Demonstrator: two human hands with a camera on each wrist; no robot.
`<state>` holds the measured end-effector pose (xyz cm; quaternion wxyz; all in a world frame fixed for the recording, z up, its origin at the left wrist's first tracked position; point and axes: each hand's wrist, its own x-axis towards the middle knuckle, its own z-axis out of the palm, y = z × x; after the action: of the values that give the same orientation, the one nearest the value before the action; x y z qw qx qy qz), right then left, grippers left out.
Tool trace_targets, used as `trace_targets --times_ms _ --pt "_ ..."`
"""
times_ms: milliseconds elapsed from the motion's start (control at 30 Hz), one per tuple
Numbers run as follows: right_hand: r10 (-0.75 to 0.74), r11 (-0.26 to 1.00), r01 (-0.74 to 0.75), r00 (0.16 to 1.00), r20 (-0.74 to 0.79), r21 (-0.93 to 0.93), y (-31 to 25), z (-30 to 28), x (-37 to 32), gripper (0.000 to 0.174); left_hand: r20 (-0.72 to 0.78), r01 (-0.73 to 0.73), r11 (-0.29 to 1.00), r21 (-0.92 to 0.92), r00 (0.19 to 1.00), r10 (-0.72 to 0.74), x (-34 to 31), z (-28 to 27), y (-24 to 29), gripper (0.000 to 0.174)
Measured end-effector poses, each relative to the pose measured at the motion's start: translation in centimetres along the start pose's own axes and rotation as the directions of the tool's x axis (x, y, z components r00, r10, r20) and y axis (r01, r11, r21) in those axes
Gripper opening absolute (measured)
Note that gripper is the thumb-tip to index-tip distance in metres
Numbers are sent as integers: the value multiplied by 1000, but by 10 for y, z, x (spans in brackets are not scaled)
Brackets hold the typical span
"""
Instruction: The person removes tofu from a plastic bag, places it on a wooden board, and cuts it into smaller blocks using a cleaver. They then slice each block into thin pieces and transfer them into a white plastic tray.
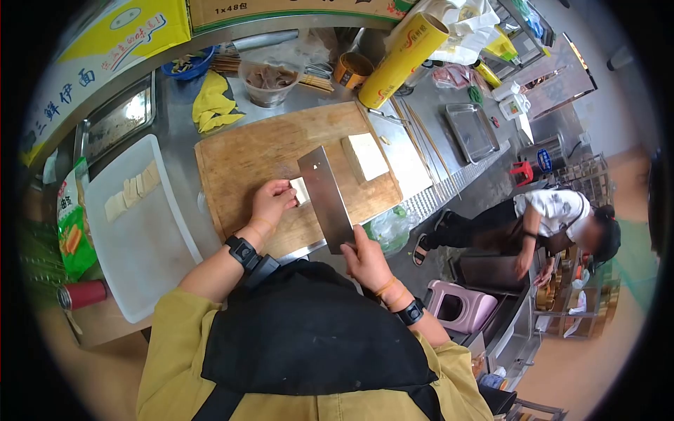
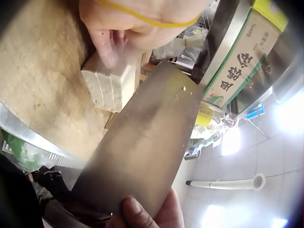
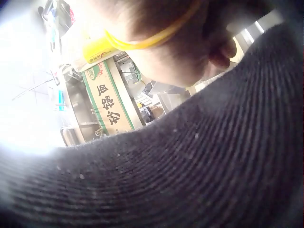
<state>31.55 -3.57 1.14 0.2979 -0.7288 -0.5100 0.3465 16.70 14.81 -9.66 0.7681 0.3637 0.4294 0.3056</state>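
On the wooden cutting board (image 1: 246, 158), my left hand (image 1: 272, 205) grips a small white piece of tofu (image 1: 300, 190), cut lines showing on its near face in the left wrist view. My right hand (image 1: 368, 263) holds a cleaver (image 1: 328, 200) by its handle end, the broad blade tilted close beside that piece. White crumbs cling to the blade. A larger block of tofu (image 1: 365, 157) rests farther right on the board. Thin pale slices (image 1: 133, 189) lie in a row in a white tray (image 1: 151, 259) at the left. Dark ribbed cloth (image 3: 180, 166) fills much of the right wrist view.
Behind the board are a yellow cloth (image 1: 213, 105), a tub (image 1: 268, 81) and a tall yellow box (image 1: 404, 59). Long sticks (image 1: 425, 144) and a metal tray (image 1: 472, 132) lie to the right. Another person (image 1: 554, 217) bends over at the far right.
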Motion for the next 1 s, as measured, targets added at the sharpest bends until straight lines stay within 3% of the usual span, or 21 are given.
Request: trace_targets --times_ms 133,233,333,433,567,667,867,1000 --pt "-59 998 59 998 -34 -6 0 4 3 22 5 -14 1000 2 1000 14 1 1 1 25" --pt "109 990 -108 994 -1 87 -15 0 3 22 13 -28 999 36 1000 28 0 4 3 24" --pt "31 993 -20 995 -92 120 4 3 3 20 -4 -36 997 66 999 37 3 2 0 24" --pt "156 971 -128 980 -127 202 8 -2 1 18 1 -30 999 40 1000 30 5 -2 -4 25" --pt "198 967 -173 972 -126 185 18 -10 3 17 12 -37 999 -26 999 37 0 0 -1 26" --pt "274 950 -249 954 -120 187 21 -8 3 17 39 -38 998 42 999 36 2 1 -2 26" --pt "235 963 -217 966 -109 158 26 -3 5 22 36 -66 997 36 997 65 1 1 -1 26" --pt "105 994 -100 983 -153 38 17 -4 2 19 -42 -38 999 -32 998 37 1 -2 -7 27"
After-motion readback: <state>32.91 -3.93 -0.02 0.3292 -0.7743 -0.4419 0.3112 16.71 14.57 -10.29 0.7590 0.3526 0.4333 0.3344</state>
